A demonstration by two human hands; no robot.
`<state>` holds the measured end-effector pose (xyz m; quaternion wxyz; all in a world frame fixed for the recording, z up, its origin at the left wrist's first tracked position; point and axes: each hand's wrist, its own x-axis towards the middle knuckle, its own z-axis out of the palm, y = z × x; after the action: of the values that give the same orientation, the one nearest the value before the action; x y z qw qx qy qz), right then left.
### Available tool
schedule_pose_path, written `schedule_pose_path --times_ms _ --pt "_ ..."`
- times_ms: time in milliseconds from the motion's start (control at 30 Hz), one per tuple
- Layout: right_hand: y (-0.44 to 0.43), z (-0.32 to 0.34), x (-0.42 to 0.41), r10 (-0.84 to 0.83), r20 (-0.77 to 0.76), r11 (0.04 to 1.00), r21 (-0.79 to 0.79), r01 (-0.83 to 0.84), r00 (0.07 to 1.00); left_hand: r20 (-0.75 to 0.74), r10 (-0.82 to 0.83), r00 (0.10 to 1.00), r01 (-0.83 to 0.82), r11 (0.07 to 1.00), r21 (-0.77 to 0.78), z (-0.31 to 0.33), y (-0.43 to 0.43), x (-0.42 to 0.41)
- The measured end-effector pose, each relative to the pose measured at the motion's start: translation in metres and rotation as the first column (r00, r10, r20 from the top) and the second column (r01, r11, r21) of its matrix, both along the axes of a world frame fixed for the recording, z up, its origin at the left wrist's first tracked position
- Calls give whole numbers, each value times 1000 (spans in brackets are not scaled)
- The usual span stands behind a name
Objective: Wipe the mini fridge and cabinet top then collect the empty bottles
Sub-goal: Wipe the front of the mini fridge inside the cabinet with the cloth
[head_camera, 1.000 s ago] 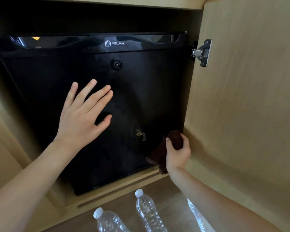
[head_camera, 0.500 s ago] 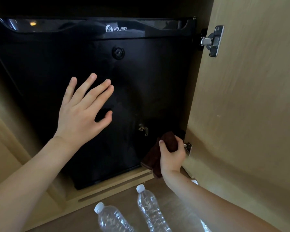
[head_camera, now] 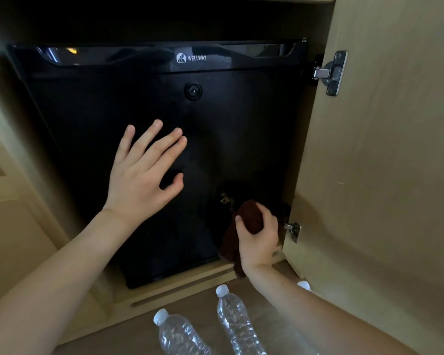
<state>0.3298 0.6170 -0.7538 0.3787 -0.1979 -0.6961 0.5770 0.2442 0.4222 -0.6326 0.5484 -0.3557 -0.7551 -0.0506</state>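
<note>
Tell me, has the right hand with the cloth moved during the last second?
Yes. The right hand, gripping the cloth, slid left across the fridge door, away from the lower hinge it covered before.

The mini fridge point(head_camera: 241, 119) carries 1 readable marking: the brand name "WELLWAY" in white capitals (with a small white logo just left of it) on its glossy top band.

- The left bottle point(head_camera: 180, 336) and middle bottle point(head_camera: 239, 326) are cut off by the bottom edge.
- The third bottle point(head_camera: 303, 285) shows only its cap.
- The cloth point(head_camera: 249, 216) lies partly under the right hand point(head_camera: 259, 242).
</note>
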Motion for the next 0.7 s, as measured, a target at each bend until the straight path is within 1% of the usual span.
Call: schedule_pose_path --times_ms 67,100,200,267,300,367,433,467,500,633,700 --pt "2 4 4 18 38 1000 -3 -18 999 13 0 1000 0 1000 -9 1 -1 2" --pt "3 12 3 33 5 999 0 -33 999 19 0 1000 0 1000 -15 2 -2 3" --pt "-2 45 -6 78 -163 997 9 -77 984 37 7 999 -6 1000 -19 2 -2 4" --pt "-9 51 -9 88 -204 996 11 -88 975 41 13 999 -13 1000 -12 2 -1 5" --pt "-12 45 -8 92 -192 996 34 -87 977 42 14 999 -14 1000 -10 2 -1 5" --pt "-15 24 -2 104 -118 992 85 -94 988 43 13 999 -12 1000 -10 3 0 6" --pt "-14 9 4 108 -14 991 77 -106 994 49 15 999 -14 1000 -15 4 -1 8" --pt "-13 9 4 105 13 992 62 -106 994 51 15 999 -14 1000 -17 4 -1 9" --pt "-12 14 4 105 7 993 50 -105 994 51 15 999 -14 1000 -17 5 0 9" --pt "-13 50 -5 131 -172 991 44 -125 976 50 19 999 -18 1000 -14 5 0 10" --pt "-17 50 -4 159 -193 987 54 -151 968 56 20 998 -19 1000 -17 5 0 10"
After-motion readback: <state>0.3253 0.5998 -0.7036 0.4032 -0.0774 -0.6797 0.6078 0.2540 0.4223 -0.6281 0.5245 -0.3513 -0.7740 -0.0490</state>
